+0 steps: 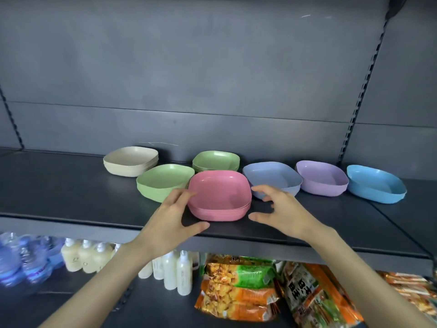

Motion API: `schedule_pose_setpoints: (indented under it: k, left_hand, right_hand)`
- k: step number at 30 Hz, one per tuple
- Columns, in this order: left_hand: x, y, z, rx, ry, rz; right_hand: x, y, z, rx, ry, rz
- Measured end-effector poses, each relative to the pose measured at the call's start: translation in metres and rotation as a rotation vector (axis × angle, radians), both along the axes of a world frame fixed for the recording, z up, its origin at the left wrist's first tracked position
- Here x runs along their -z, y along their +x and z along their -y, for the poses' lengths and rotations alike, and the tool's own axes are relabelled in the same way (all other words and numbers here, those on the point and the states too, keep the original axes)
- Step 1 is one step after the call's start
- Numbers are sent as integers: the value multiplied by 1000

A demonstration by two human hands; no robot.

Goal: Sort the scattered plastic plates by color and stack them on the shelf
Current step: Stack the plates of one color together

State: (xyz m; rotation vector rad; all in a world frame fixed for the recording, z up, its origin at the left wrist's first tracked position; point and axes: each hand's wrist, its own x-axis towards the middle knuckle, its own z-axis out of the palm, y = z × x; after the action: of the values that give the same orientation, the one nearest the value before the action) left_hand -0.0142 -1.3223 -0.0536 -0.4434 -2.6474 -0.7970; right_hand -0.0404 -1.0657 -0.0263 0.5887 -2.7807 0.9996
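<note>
Shelf [71,197]: we see dark grey painted metal, smooth and matt, with a faint sheen.
Back panel [212,79]: we read it as grey sheet metal, matt, lightly scuffed.
Upright [361,95]: dark slotted metal, dull.
Pink plates [220,192]: smooth plastic with a soft satin sheen.
Green plates [163,178]: both stacks are the same smooth plastic, we find, low gloss.
Beige plates [130,162]: plastic, the most matt to our eyes.
Lilac plates [272,176]: smooth plastic, semi-matt.
Purple plates [321,178]: smooth plastic, light glare on the wall.
Blue plates [376,185]: smooth plastic, slightly glossier.
Water bottles [21,261]: clear, glossy plastic.
White bottles [170,268]: opaque, smooth plastic.
Snack bags [236,292]: we note glossy, crinkled printed film.
</note>
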Motion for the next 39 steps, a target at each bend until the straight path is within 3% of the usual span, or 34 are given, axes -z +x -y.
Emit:
schedule_pose_setpoints:
  k: [9, 16, 23, 29, 34, 39]
  left_hand:
    - [11, -10, 1, -33, 198, 118]
    - [19, -14, -6, -34, 340, 92]
    - [20, -13, -8, -86, 393, 147]
    - [19, -11, -10, -54, 416, 220]
    - [17, -6, -12, -65, 431, 161]
    - [7, 11, -18, 7, 665, 70]
  right_hand:
    - [9, -11, 13, -35, -68, 34]
    - [24, -14, 16, -61, -308, 124]
    - [34, -14, 13, 13, -409, 109]
    - [33, -16, 15, -63, -436, 137]
    - [36, -15, 14, -86, -439, 99]
    - [29, -1, 22, -94, -589, 36]
